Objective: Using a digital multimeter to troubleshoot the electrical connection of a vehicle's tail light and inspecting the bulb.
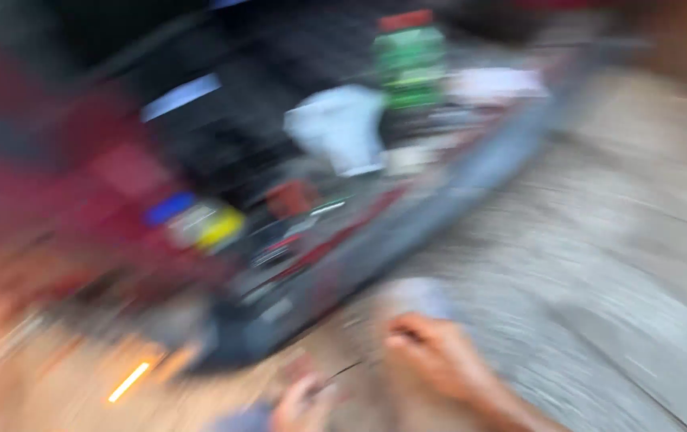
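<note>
Grey, streaked ground (599, 264) fills the right half of the head view, which is heavily smeared by motion. At the bottom centre we see the right hand (431, 356), fingers curled inward, with a thin dark strand (347, 370) running from it toward the left hand (299, 404), whose fingertips pinch together at the strand's other end; the blur keeps us from telling what the strand is or how firmly either hand grips it. Just beyond the hands a long dark bar (407, 232) runs diagonally from lower left to upper right. Behind it we make out a green container with a red cap (409, 64), a white bag-like shape (339, 128) beside it, and a yellow and blue object (199, 220) against dark red masses at the left.
</note>
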